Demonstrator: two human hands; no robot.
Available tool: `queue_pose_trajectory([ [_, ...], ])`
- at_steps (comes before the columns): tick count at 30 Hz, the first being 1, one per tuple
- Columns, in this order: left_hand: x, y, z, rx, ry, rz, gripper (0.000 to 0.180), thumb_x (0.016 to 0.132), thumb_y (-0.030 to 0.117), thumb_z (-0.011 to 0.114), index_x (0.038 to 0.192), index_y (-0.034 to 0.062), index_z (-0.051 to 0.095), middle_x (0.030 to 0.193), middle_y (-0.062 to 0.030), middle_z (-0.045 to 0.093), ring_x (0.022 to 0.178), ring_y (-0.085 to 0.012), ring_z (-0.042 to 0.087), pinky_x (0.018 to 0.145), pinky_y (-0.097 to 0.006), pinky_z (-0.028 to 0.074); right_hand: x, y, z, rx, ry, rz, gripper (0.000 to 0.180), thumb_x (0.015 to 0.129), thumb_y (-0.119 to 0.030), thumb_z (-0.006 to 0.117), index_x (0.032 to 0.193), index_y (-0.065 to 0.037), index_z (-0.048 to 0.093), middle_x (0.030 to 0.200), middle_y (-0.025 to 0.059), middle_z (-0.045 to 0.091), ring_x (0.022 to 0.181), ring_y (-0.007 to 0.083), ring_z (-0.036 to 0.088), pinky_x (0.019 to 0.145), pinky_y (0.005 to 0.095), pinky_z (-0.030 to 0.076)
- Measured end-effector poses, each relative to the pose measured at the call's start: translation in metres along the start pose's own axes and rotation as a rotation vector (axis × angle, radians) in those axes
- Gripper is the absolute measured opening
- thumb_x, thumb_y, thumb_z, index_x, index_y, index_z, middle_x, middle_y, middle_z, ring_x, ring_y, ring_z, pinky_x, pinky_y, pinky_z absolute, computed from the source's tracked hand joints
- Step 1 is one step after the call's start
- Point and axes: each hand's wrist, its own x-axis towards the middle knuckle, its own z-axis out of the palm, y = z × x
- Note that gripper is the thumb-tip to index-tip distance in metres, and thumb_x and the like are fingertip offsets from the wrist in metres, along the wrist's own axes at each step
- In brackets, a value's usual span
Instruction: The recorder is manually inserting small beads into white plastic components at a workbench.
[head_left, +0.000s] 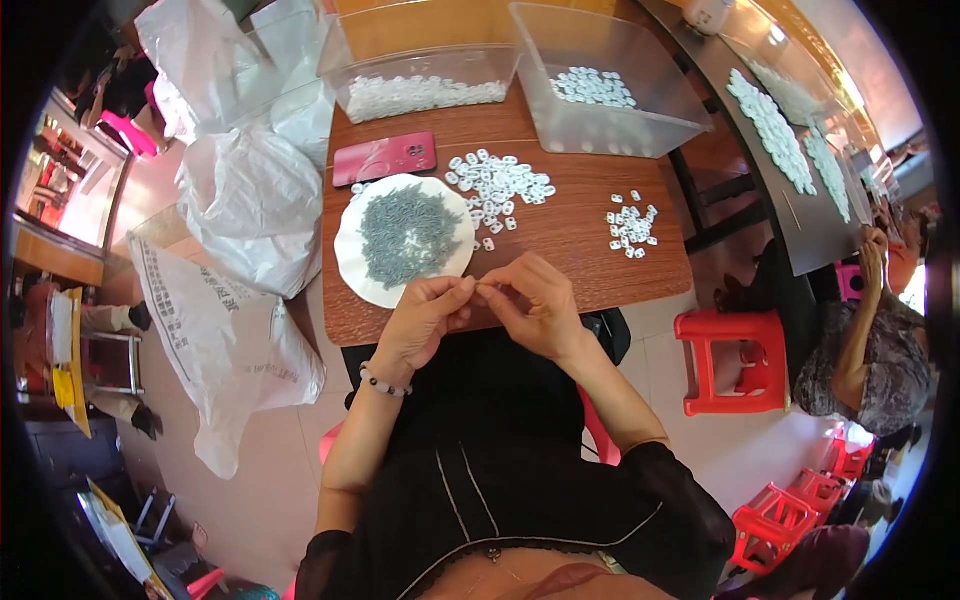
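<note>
My left hand [428, 312] and my right hand [538, 308] meet over the near edge of the brown table [590, 275]. Thumbs and fingertips are pinched together around something too small to make out. Just beyond my left hand lies a white plate [350, 250] with a wavy rim. It carries a heap of thin grey metal pins or screws [410, 230]. Small white plastic pieces with dark holes [500, 182] are spread beside the plate. A smaller group of similar white pieces [632, 230] sits farther right.
A pink phone [375, 160] lies behind the plate. Two clear plastic bins [640, 135] with white pieces stand at the table's back. White sacks [250, 200] crowd the left. On the right are a red stool [735, 325], a dark table [808, 240] and a seated person [875, 350].
</note>
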Motion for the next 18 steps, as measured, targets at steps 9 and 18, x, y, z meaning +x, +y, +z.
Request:
queue_pose_trajectory([
  [9, -0.002, -0.003, -0.003, -0.048, -0.078, -0.020, 0.019, 0.092, 0.018, 0.065, 0.096, -0.0008, 0.069, 0.084, -0.0030, 0.068, 0.067, -0.0050, 0.055, 0.066, -0.020, 0.049, -0.009, 0.001, -0.005, 0.028, -0.016, -0.062, 0.016, 0.076, -0.001, 0.075, 0.090, -0.004, 0.068, 0.077, 0.0060, 0.061, 0.069, 0.0198, 0.058, 0.056, 0.0284, 0.047],
  [18, 0.001, -0.014, 0.007, 0.023, 0.049, 0.050, 0.019, 0.091, 0.019, 0.066, 0.095, 0.0007, 0.068, 0.081, -0.0014, 0.067, 0.063, -0.0030, 0.052, 0.060, -0.016, 0.044, -0.023, 0.004, -0.013, 0.170, -0.044, 0.122, 0.019, 0.079, 0.001, 0.072, 0.097, -0.003, 0.070, 0.080, 0.0079, 0.062, 0.068, 0.0193, 0.060, 0.057, 0.0279, 0.047],
])
